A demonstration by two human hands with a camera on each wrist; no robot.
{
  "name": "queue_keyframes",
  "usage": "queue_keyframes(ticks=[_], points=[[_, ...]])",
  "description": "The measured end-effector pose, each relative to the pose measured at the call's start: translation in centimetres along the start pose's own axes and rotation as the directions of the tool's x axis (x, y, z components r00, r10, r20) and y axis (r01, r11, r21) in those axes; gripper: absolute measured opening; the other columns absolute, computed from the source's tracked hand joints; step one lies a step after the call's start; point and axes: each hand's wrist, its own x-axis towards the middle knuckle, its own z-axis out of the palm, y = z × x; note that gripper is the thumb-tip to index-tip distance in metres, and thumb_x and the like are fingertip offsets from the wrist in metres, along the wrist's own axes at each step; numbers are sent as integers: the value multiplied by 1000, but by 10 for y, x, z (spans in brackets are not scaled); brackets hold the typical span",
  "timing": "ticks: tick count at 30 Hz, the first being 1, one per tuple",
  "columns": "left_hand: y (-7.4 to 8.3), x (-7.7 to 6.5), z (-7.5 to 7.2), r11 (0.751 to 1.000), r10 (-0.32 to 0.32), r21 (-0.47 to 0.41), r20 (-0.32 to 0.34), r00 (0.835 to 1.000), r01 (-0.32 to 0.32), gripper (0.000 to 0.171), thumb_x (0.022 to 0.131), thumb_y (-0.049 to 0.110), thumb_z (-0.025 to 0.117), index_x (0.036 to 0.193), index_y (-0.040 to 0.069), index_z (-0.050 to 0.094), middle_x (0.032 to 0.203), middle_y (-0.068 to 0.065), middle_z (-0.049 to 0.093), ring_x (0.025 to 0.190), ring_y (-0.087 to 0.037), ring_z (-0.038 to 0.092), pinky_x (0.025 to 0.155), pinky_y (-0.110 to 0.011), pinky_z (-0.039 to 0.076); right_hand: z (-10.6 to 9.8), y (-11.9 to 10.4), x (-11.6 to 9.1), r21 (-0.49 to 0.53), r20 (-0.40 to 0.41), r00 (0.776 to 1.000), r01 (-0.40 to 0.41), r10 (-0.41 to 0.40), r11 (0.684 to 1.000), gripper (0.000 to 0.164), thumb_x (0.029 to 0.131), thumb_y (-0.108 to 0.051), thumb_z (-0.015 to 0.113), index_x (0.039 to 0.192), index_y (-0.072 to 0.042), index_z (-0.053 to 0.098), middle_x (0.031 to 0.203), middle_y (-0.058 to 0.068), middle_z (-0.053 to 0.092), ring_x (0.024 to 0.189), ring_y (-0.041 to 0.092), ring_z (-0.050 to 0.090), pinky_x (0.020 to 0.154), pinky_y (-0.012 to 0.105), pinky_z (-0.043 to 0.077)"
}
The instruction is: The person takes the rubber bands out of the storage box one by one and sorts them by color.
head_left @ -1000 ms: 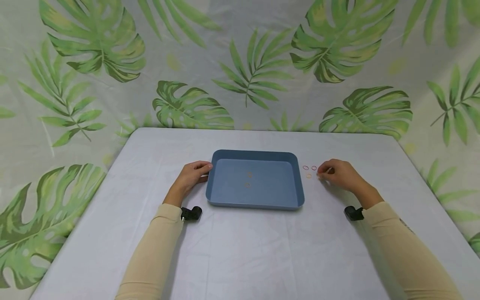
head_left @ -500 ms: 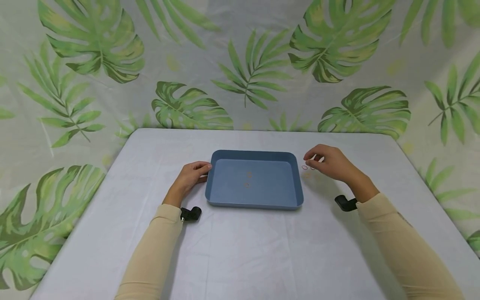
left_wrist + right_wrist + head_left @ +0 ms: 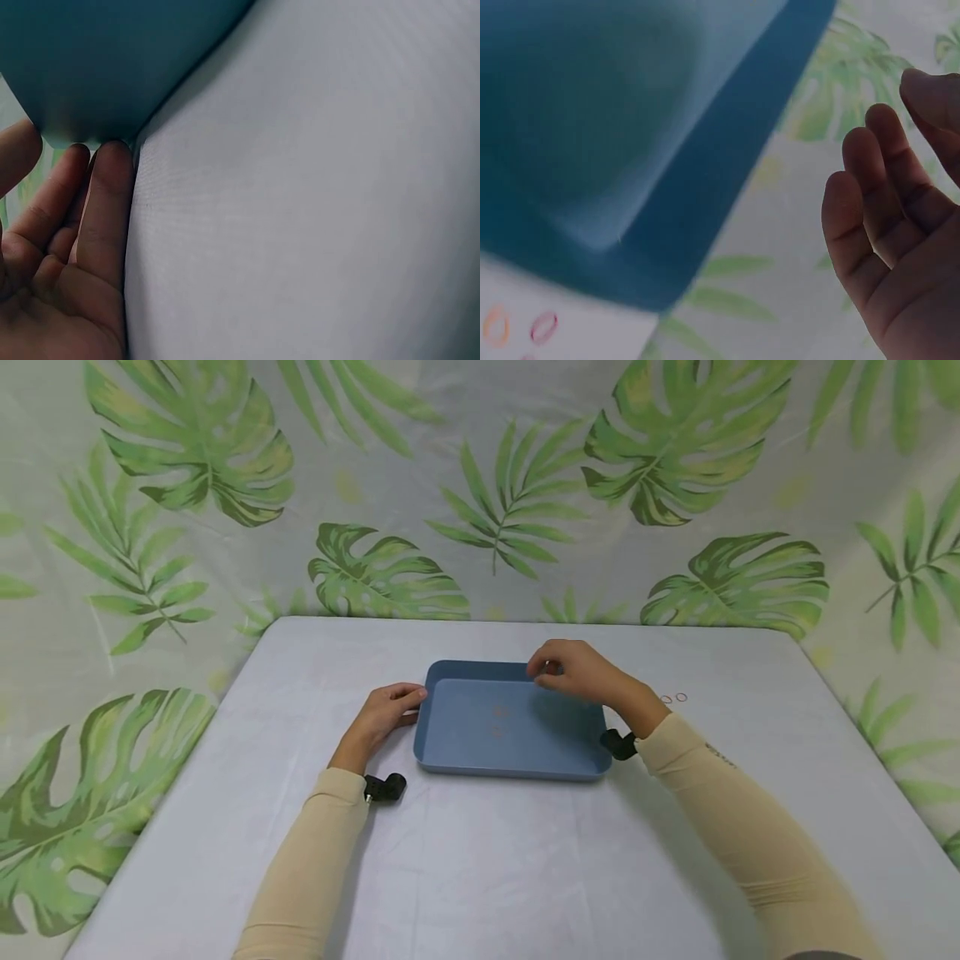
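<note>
A shallow blue-grey tray (image 3: 517, 772) lies on the white-covered table. At its left end my left hand (image 3: 381, 714) touches the outer wall, fingers fairly straight and thumb at the rim; the left wrist view has these fingertips (image 3: 114, 161) against the wall. My right hand (image 3: 573, 670) is over the tray's far right part, thumb and forefinger pinched together on a small rubber band that the fingers hide. Faint orange rubber bands (image 3: 500, 712) lie on the tray floor. Beyond the right rim are more bands: a red one (image 3: 544, 328) and an orange one (image 3: 496, 326).
The white tablecloth (image 3: 480, 860) surrounds the tray. Behind the table hangs a leaf-patterned curtain (image 3: 510, 485). A small black camera sits on each wrist, the right one (image 3: 618, 744) overlapping the tray's right rim in the head view.
My right hand has lifted from beside the loose bands and moved left over the tray, carrying the band it pinched there. The left hand and tray stay in place.
</note>
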Motion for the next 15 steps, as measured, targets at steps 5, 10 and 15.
queue_keyframes(ticks=[5, 10, 15], points=[[0, 1, 2, 1000, -3, 6, 4, 1000, 3, 43, 100, 25, 61, 136, 2, 58, 141, -16, 55, 129, -24, 55, 108, -36, 52, 20, 5, 16, -1, 54, 998, -18, 18, 1000, 16, 94, -6, 65, 109, -3, 71, 110, 12, 69, 100, 29, 65, 86, 45, 57], [1, 0, 1, 1000, 0, 2, 1, 1000, 0, 42, 100, 24, 61, 135, 2, 58, 141, -17, 55, 129, -26, 54, 108, -37, 52, 34, 10, 25, 18, 83, 996, -29, 28, 999, 16, 94, -4, 63, 108, -3, 72, 110, 13, 69, 101, 30, 66, 88, 44, 58], [1, 0, 0, 1000, -1, 7, 1, 1000, 1, 42, 100, 24, 61, 136, 2, 57, 142, -17, 55, 130, -26, 54, 109, -38, 52, 44, 14, 30, 0, 101, 994, -51, 51, 999, 17, 93, -4, 63, 107, -4, 72, 109, 13, 70, 101, 29, 65, 88, 44, 57]])
